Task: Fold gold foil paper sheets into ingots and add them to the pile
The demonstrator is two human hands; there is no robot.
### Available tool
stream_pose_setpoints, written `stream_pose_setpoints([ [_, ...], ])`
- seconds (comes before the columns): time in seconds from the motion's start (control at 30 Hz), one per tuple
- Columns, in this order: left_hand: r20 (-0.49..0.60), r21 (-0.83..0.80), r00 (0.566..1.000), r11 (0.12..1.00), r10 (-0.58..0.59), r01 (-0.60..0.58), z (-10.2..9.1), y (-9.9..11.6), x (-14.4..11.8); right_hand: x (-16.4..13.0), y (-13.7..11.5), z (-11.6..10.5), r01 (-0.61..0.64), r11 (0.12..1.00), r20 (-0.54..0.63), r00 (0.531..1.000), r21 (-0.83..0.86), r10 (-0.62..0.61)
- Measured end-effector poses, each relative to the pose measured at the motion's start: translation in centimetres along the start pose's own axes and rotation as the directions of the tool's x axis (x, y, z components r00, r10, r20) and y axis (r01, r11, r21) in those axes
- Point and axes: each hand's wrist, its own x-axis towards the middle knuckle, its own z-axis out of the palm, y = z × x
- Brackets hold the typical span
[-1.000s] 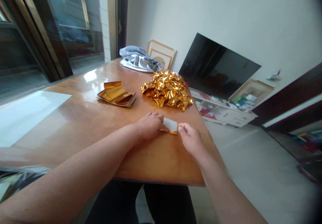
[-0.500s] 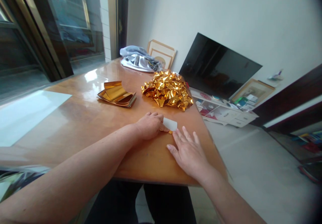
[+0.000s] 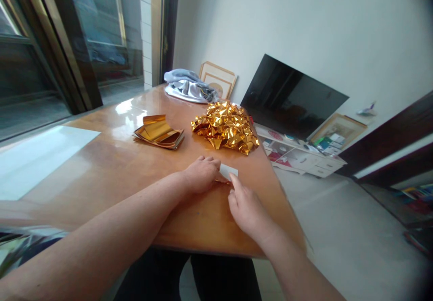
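Observation:
A small sheet of gold foil paper [image 3: 229, 171] lies on the table, pale side up, with a thin gold edge towards me. On its left side rests my left hand [image 3: 203, 174], fingers bent and closed on the sheet, holding it against the table. My right hand [image 3: 248, 208] touches the sheet with an outstretched index finger, the other fingers curled under; nothing shows in its grip. Beyond the hands sits a heap of folded gold foil pieces [image 3: 226, 127]. To the left of that heap is a stack of gold paper sheets [image 3: 158, 133], the top ones curling.
The glossy wooden table [image 3: 135, 170] ends in a rounded right edge. A pale sheet [image 3: 43, 159] lies at the left. Blue-grey cloth [image 3: 187, 87] and a framed picture [image 3: 219, 80] stand at the far end. Past the table are a television [image 3: 292, 96] and a white cabinet [image 3: 301, 157].
My right hand has gone from flat with spread fingers to curled with the index finger out, and moved onto the sheet. The left hand stays on it. The view has tilted slightly up.

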Motion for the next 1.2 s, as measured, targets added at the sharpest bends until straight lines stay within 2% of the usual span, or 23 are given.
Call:
stream_pose_setpoints([
  [0.1, 0.012, -0.027, 0.999, 0.999, -0.044, 0.044, 0.0, -0.3, -0.1, 0.0, -0.8, 0.4, -0.086, 0.995, 0.051, 0.995, -0.057, 0.089],
  [0.3, 0.005, -0.121, 0.986, 0.979, -0.168, 0.167, 0.1, -1.3, -0.3, 0.2, -0.6, 1.4, 0.085, 0.98, 0.083, 0.994, -0.18, -0.071],
  [0.67, 0.145, -0.168, 0.958, 0.948, -0.249, 0.271, -1.3, -2.6, -1.0, 0.9, -1.9, 0.1, 0.193, 0.874, 0.192, 0.974, -0.446, -0.117],
  [0.87, 0.188, -0.213, 0.943, 0.926, -0.273, 0.311, -1.7, -2.8, -0.9, 1.3, -2.4, -0.7, 0.234, 0.839, 0.223, 0.965, -0.491, -0.139],
  [1.03, 0.174, -0.224, 0.938, 0.916, -0.299, 0.334, -1.5, -2.7, -0.9, 2.0, -2.5, -0.8, 0.353, 0.805, 0.202, 0.935, -0.476, -0.29],
  [1.2, 0.159, -0.231, 0.939, 0.914, -0.304, 0.335, -1.4, -2.6, -0.9, 2.2, -2.1, -0.4, 0.353, 0.818, 0.186, 0.935, -0.454, -0.3],
])
